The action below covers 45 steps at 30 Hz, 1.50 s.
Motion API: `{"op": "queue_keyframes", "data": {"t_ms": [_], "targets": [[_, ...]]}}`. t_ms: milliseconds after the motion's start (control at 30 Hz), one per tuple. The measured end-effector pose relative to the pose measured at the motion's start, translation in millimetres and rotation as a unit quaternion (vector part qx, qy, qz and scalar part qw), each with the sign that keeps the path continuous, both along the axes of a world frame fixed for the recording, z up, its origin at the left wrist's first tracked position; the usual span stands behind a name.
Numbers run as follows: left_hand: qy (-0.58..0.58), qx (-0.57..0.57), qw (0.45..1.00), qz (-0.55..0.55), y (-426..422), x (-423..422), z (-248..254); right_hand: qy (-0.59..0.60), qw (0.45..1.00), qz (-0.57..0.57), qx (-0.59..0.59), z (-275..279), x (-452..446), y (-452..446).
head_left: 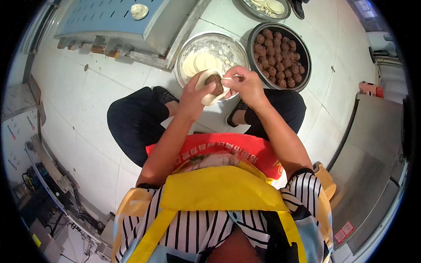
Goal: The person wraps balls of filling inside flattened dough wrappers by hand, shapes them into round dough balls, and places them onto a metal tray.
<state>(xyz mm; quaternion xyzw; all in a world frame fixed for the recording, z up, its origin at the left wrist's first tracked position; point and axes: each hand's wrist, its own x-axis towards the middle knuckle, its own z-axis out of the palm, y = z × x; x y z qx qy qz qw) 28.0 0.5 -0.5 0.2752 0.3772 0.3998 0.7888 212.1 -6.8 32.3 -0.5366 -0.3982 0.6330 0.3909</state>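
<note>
My left hand (193,97) holds a round dough wrapper (208,100), cupped from below and the left side. A dark brown ball of filling (215,85) sits in the middle of the wrapper, with my left thumb resting on it. At the wrapper's right edge, my right hand (248,86) pinches the dough between thumb and forefinger. Just beyond my hands stands a floury metal bowl (182,49) with several flat dough rounds (203,62) in it. A dark round pan (305,47) full of brown filling balls (279,57) is at its right.
Another metal bowl with dough rounds (275,6) stands at the far top, beside a dark shoe (298,8). On the blue slotted surface (103,17) at upper left lies one pale bun (139,12). A steel cabinet (366,149) flanks the tiled floor (94,103) at right.
</note>
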Motion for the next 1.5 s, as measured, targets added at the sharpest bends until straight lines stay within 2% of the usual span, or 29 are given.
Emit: {"op": "queue_keyframes", "data": {"t_ms": [200, 300, 400, 433, 500, 600, 700, 800, 833, 933, 967, 1000, 1067, 1200, 1300, 1400, 1500], "targets": [[0.088, 0.039, 0.993, -0.071, 9, -10, 12, -0.057, 0.980, 0.066, 0.179, 6, 2, 4], [0.074, 0.026, 0.991, -0.109, 15, -15, 16, -0.184, 0.953, 0.071, 0.228, 3, -3, 4], [0.196, 0.130, 0.972, -0.020, 15, -10, 4, -0.127, 0.988, 0.005, 0.093, 9, -13, 3], [0.215, 0.140, 0.966, -0.006, 14, -8, 3, -0.125, 0.988, 0.019, 0.089, 7, -13, 6], [0.220, 0.125, 0.966, -0.045, 15, -13, 7, -0.123, 0.989, 0.045, 0.075, 5, -14, 7], [0.226, 0.135, 0.960, -0.093, 18, -18, 15, -0.138, 0.976, 0.076, 0.150, 12, -15, 1], [0.269, 0.164, 0.938, -0.145, 24, -24, 30, -0.146, 0.964, 0.055, 0.214, 14, -18, -2], [0.309, 0.176, 0.909, -0.216, 34, -26, 25, -0.286, 0.863, 0.053, 0.412, -2, -20, 1], [0.319, 0.178, 0.899, -0.241, 37, -25, 22, -0.291, 0.886, 0.038, 0.359, -2, -20, -1], [0.234, -0.019, 0.971, -0.047, 18, -11, 43, -0.267, 0.941, -0.018, 0.206, 3, -27, -2], [0.125, -0.049, 0.990, 0.036, 8, -4, 36, -0.237, 0.957, -0.047, 0.160, 4, -30, -1], [0.097, -0.039, 0.994, 0.037, 5, -1, 24, -0.207, 0.969, -0.072, 0.113, 5, -31, 0], [0.041, -0.022, 0.998, 0.045, -3, 1, 3, -0.219, 0.966, -0.036, 0.134, -6, -29, -3], [0.105, -0.005, 0.994, 0.002, -1, -9, 17, -0.203, 0.963, -0.002, 0.180, -5, -31, -4], [0.136, 0.020, 0.987, -0.081, 10, -19, 20, -0.175, 0.962, 0.004, 0.212, -5, -30, -2], [0.170, 0.010, 0.976, -0.135, 16, -24, 30, -0.261, 0.941, 0.015, 0.214, -13, -30, -5], [0.100, -0.030, 0.993, 0.055, 4, -9, 9, -0.252, 0.956, -0.059, 0.139, -6, -36, -4]]}}
